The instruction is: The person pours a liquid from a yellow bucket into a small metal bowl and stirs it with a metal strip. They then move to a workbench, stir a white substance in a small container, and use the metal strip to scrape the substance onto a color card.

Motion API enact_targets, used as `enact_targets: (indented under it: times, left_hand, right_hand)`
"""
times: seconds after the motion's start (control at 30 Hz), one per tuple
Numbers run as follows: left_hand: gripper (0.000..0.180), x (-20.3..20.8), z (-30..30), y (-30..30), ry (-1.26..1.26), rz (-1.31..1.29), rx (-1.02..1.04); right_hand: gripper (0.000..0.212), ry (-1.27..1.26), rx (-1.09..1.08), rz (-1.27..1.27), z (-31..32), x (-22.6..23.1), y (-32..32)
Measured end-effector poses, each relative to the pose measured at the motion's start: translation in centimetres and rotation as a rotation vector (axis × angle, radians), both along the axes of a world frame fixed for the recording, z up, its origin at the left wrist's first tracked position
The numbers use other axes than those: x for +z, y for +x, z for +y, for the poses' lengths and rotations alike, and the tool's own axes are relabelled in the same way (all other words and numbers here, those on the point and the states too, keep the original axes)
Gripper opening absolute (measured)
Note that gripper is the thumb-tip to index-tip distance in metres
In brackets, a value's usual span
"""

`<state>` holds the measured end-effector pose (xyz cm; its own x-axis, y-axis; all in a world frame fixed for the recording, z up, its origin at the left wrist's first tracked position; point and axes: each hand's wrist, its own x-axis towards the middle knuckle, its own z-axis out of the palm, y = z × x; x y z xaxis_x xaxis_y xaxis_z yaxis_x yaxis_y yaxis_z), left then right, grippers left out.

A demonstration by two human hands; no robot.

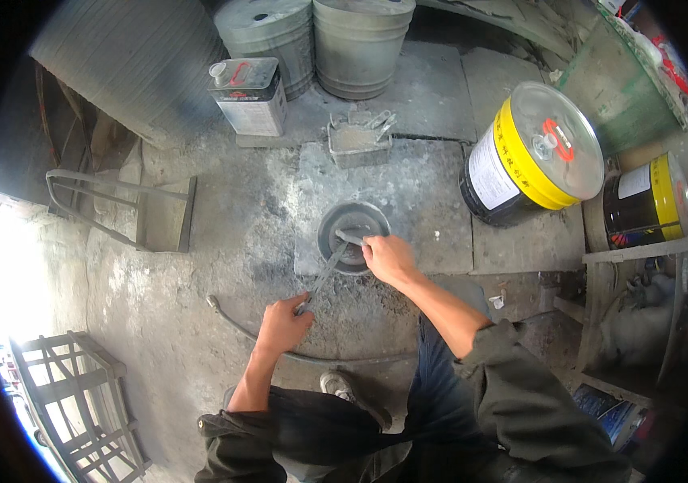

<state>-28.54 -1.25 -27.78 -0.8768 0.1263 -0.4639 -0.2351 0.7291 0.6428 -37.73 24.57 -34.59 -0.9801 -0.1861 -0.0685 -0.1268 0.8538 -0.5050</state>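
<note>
We find the left hand (285, 324) with fingers closed on a thin strip (327, 274), which runs beyond them into the bowl (372, 216) (on the floor (223, 274)); rightward, a grey tool (349, 237) projects over it from the right hand's (390, 259) closed fingers.

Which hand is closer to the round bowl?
Right. The right hand is over the right side of the bowl; the left hand is farther off, to its lower left in the picture.

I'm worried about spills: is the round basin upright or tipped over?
Upright: the round basin sits on the floor, its open mouth facing up. The grey strip in the left hand reaches over its rim.
</note>
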Motion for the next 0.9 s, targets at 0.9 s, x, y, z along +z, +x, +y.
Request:
enact_targets:
  times: [0.9]
  left_hand:
    - [0.035, -0.7, -1.2, -1.0, 0.357, -0.523, 0.374]
  right_hand:
    - [0.018, 0.008, -0.023, -0.049, -1.4, -0.2, 0.4]
